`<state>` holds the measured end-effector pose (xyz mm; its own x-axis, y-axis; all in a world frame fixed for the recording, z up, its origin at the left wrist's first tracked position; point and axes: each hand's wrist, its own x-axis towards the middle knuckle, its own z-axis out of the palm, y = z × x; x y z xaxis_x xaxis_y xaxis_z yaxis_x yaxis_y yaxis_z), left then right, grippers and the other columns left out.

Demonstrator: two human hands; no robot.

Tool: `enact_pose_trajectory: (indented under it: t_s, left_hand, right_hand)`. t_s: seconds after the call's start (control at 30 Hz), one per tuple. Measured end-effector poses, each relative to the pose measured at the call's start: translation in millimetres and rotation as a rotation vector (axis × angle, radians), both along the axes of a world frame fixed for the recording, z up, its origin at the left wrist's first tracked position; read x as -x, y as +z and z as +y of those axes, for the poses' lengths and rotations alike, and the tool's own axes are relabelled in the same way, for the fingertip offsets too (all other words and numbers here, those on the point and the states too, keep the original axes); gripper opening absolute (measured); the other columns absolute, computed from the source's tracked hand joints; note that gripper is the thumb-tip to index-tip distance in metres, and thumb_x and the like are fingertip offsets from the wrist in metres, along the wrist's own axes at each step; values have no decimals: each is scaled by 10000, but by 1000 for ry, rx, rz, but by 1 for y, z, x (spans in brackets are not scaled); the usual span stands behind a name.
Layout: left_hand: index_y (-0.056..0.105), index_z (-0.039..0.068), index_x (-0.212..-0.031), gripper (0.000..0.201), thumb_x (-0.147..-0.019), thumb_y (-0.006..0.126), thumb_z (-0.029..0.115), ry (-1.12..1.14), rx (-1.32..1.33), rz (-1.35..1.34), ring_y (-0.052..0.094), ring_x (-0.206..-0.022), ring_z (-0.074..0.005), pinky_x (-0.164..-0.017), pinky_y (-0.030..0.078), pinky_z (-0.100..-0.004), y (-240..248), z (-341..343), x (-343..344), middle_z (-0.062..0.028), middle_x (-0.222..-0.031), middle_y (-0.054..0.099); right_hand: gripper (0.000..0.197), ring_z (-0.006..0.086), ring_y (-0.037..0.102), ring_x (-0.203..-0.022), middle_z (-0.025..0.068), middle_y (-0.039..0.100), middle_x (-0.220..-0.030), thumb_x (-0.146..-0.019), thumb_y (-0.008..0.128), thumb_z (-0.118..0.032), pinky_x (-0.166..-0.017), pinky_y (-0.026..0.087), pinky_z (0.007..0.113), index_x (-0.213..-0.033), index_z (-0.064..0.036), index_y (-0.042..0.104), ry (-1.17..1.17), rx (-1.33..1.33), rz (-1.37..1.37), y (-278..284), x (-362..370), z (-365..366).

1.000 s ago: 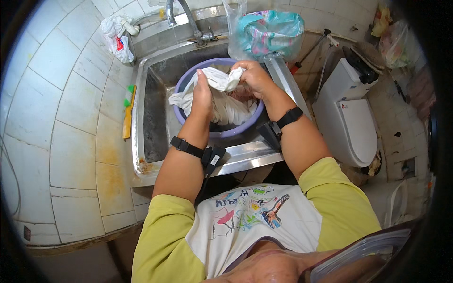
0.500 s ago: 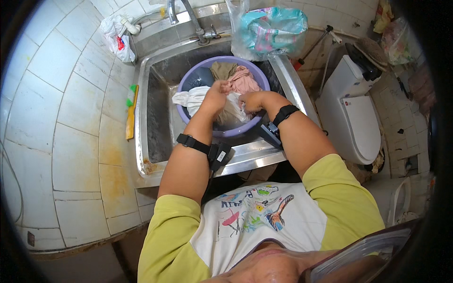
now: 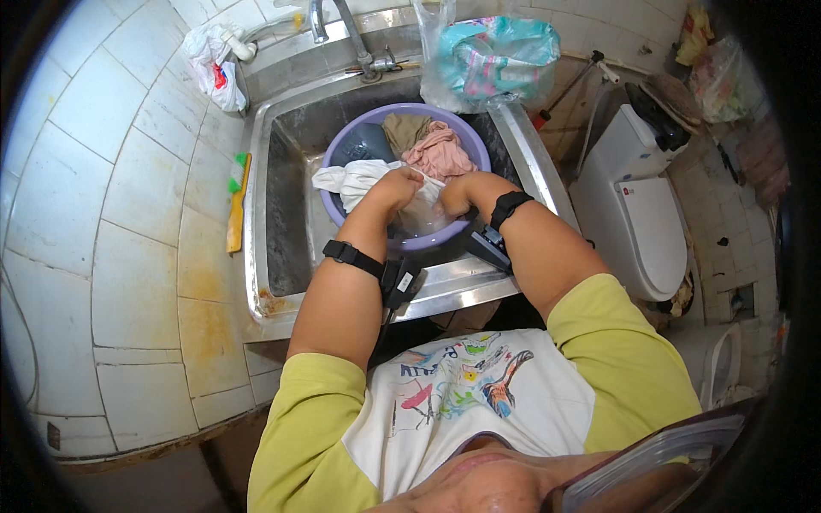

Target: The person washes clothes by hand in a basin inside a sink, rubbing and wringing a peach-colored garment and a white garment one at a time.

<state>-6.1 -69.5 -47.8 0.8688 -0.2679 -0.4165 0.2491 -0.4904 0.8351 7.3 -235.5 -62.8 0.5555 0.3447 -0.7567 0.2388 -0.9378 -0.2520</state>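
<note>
A purple basin [image 3: 338, 215] sits in the steel sink [image 3: 278, 222], holding wet laundry. My left hand [image 3: 395, 185] and my right hand [image 3: 451, 193] both grip a white cloth [image 3: 352, 179] at the basin's near side, the cloth stretched between them and draping over the left rim. Behind my hands lie a pink garment [image 3: 439, 152], a brown one [image 3: 405, 130] and a dark grey one [image 3: 362, 144]. Black straps with small devices circle both wrists.
A tap [image 3: 344, 24] rises behind the sink. A clear bag of colourful clothes [image 3: 491, 56] rests on the sink's right back corner. A white bag [image 3: 214, 61] hangs at the left. A brush [image 3: 237, 203] lies on the tiled ledge. A toilet [image 3: 637, 218] stands to the right.
Both hands have pulled back from the basin's far side to its near edge, lowering the white cloth. The pink, brown and grey garments behind them have come into view.
</note>
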Motion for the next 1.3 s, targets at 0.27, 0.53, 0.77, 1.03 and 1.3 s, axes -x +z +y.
enact_pose_trajectory:
  t_s: [0.27, 0.53, 0.77, 1.03, 1.3]
  left_hand:
    - [589, 9, -1058, 237, -887, 554, 168, 42, 110, 8, 533, -872, -138, -766, 424, -258, -6, -1, 0, -60, -963, 605]
    - [537, 47, -1164, 524, -930, 377, 488, 197, 363, 198, 566, -924, -193, -805, 436, -310, 23, -7, 7, -71, -1061, 605]
    - [485, -5, -1196, 472, -942, 401, 384, 207, 741, -54, 578, -952, -220, -819, 456, -338, 41, -8, 10, -116, -1096, 577]
    - [477, -37, -1076, 414, -982, 312, 331, 575, 1096, 27, 612, -851, -263, -760, 503, -384, 44, -13, 13, -141, -977, 587]
    - [495, 40, -1130, 409, -980, 304, 370, 463, 1155, 187, 583, -950, -259, -839, 476, -425, 43, -25, 21, -121, -1054, 582]
  right_hand:
    - [356, 291, 615, -827, 156, 643, -992, -734, 586, -151, -730, 469, 401, -1076, -58, 625, 75, -107, -90, 12, 4, 1]
    - [233, 212, 604, -841, 91, 609, -924, -799, 542, -108, -729, 480, 356, -1007, -4, 558, -882, -1059, -22, 25, -20, -1]
    - [535, 210, 574, -923, 155, 542, -1060, -793, 635, -100, -773, 486, 337, -1233, 13, 351, -1013, -1729, -5, 80, 8, 11]
    - [435, 229, 574, -916, 181, 598, -974, -823, 622, -285, -795, 448, 326, -1113, 15, 497, -567, -1151, -596, 72, 25, 35]
    - [310, 315, 582, -804, 215, 584, -867, -840, 578, -276, -699, 444, 381, -941, 14, 534, -611, -976, -787, 82, 30, 39]
